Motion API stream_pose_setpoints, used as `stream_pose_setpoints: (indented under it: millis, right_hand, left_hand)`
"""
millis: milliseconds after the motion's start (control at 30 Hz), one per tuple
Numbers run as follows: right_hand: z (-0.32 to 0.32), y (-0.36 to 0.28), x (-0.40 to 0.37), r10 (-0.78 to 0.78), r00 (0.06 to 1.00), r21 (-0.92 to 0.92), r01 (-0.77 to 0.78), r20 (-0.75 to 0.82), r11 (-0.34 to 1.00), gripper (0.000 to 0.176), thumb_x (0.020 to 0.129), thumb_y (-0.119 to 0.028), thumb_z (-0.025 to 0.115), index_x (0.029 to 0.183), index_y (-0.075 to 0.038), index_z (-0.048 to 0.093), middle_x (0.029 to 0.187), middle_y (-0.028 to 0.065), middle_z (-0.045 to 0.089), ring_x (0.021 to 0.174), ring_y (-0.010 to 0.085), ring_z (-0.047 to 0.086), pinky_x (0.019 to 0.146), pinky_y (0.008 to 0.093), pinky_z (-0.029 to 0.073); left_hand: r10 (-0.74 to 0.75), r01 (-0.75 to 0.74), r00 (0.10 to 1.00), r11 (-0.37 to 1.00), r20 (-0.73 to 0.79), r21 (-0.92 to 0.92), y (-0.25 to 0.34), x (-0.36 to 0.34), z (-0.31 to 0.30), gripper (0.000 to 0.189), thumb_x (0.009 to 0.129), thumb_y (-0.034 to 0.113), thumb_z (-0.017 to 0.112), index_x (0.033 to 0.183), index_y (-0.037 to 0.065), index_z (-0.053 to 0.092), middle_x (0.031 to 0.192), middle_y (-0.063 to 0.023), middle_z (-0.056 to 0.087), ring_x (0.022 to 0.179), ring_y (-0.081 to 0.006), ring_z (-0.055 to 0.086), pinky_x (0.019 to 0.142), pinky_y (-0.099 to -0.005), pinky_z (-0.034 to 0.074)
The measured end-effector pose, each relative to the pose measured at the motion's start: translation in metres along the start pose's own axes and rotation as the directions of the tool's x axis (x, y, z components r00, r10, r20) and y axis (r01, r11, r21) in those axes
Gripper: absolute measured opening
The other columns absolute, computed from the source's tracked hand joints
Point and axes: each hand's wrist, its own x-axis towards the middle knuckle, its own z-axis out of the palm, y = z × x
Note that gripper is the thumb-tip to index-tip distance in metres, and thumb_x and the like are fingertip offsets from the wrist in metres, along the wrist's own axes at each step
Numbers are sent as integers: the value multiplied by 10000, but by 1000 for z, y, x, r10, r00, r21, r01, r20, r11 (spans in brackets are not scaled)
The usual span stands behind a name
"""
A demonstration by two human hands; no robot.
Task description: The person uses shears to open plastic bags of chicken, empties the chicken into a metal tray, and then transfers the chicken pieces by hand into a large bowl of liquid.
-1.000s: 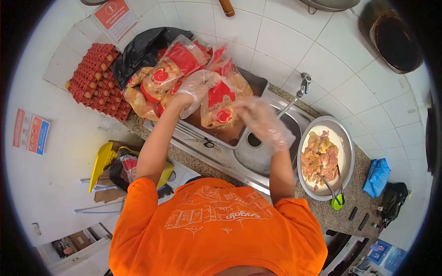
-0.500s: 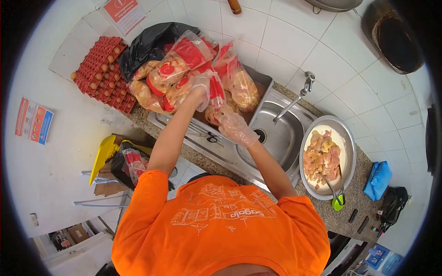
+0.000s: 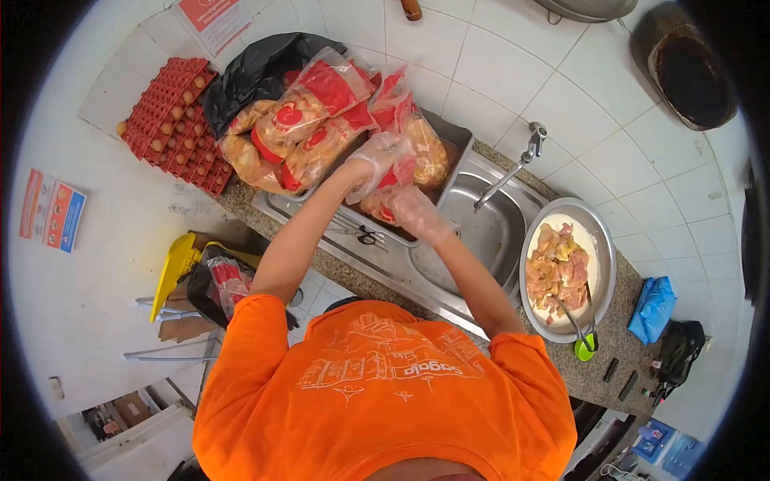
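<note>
Chicken bag (image 3: 399, 175) hangs gripped from above by left hand (image 3: 375, 160), right hand (image 3: 417, 213) clasping it just beneath, both arms outstretched.

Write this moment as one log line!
left hand: holds chicken bag | right hand: on same bag | place: over tray beside sink

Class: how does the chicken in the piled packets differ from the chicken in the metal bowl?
The piled packets hold chicken bagged in red-printed plastic; the metal bowl holds it loose, in cut pieces. The packets lie left of the sink, the bowl right of it. Both hold raw chicken.
</note>
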Motion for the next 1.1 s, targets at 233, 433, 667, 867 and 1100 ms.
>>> stream_pose_setpoints:
  millis: [233, 433, 667, 867, 1100]
  right_hand:
    - [75, 67, 39, -74, 878, 17, 75, 473, 997, 222, 891, -126, 511, 1016, 0, 643, 838, 203, 658, 875, 366, 672, 804, 422, 538]
    - [84, 62, 44, 99, 861, -52, -84, 498, 995, 302, 906, -171, 507, 1148, -33, 623, 1052, 181, 653, 1008, 312, 625, 895, 427, 500]
    - [148, 102, -3, -5, 1000, 255, 7, -9, 967, 385, 920, -203, 490, 1262, -76, 614, 1210, 179, 649, 1077, 302, 606, 920, 442, 486]
    - [63, 50, 9, 137, 972, 425, -208, 192, 881, 295, 967, -227, 518, 1236, -141, 602, 962, 75, 683, 883, 293, 650, 773, 408, 535]
    - [117, 137, -27, -173, 984, -51, 175, 41, 983, 299, 906, -142, 521, 1188, -100, 612, 886, 108, 666, 756, 316, 642, 675, 409, 519]
  left_hand:
    - [-26, 26, 999, 1000, 46, 8, -31, 23, -10, 195, 1005, 168, 527, 973, 32, 663, 822, -21, 607, 717, -121, 515, 677, -299, 434]
    - [-82, 35, 963, 982, -255, -184, -43, 33, -15, 287, 1000, 235, 534, 859, 37, 685, 717, -46, 616, 646, -149, 551, 633, -352, 453]
    - [-166, 73, 970, 894, -177, -442, -63, 63, 10, 258, 957, 217, 564, 819, 29, 675, 739, -40, 627, 703, -145, 578, 666, -350, 470]
    - [41, -38, 984, 999, -171, 21, -91, 85, 6, 333, 1000, 301, 539, 872, 47, 712, 826, -122, 697, 761, -219, 648, 744, -372, 499]
    - [180, -56, 964, 857, -195, 512, -66, 59, -10, 364, 959, 319, 553, 955, 4, 736, 998, -270, 690, 982, -416, 673, 872, -502, 528]
